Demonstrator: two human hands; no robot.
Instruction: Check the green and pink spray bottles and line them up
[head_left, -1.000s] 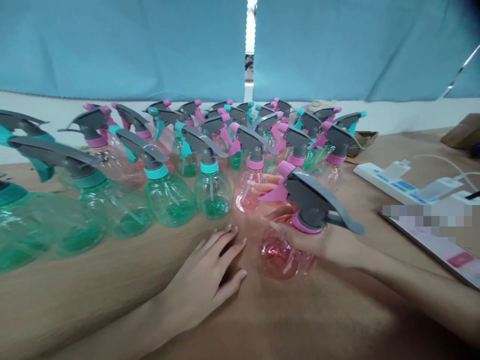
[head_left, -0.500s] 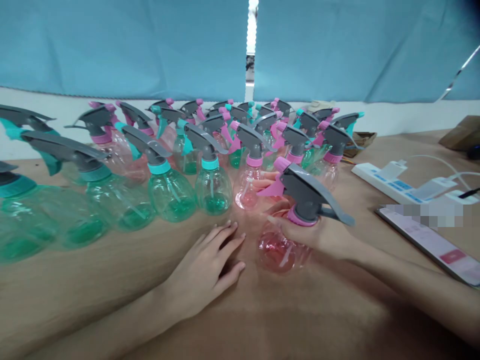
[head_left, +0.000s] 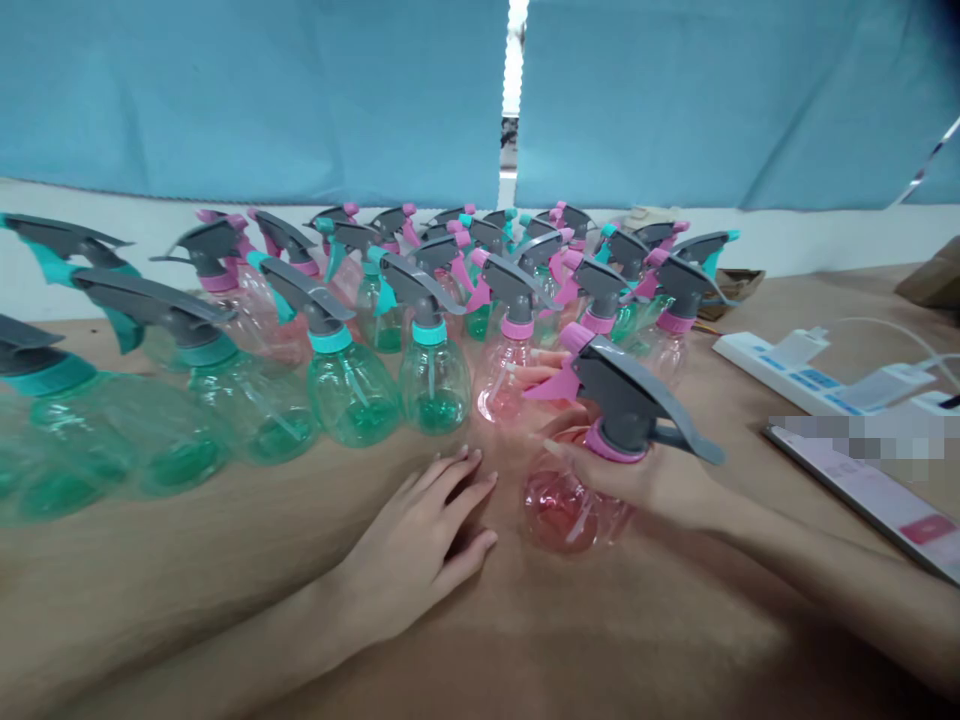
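Observation:
My right hand [head_left: 637,480] wraps round a clear pink spray bottle [head_left: 562,510] below its pink collar, with some fingers behind the pink trigger. The bottle stands on the table, its grey head pointing up and to the left, with pink liquid inside. My left hand [head_left: 431,520] rests flat on the table to its left, fingers stretched out and holding nothing. Just beyond the hands are a green spray bottle [head_left: 435,385] with a turquoise collar and another pink spray bottle [head_left: 501,375]. A second green bottle [head_left: 352,400] stands further left.
Several more pink and green spray bottles [head_left: 259,420] crowd the back and left of the table. At the right lie a white power strip [head_left: 787,370] with plugs and cables, and a phone [head_left: 862,490]. A blue curtain [head_left: 300,100] hangs behind.
The whole view has shifted slightly, so things sit a little further right and lower. My right hand keeps its grip on the pink spray bottle; my left hand stays flat.

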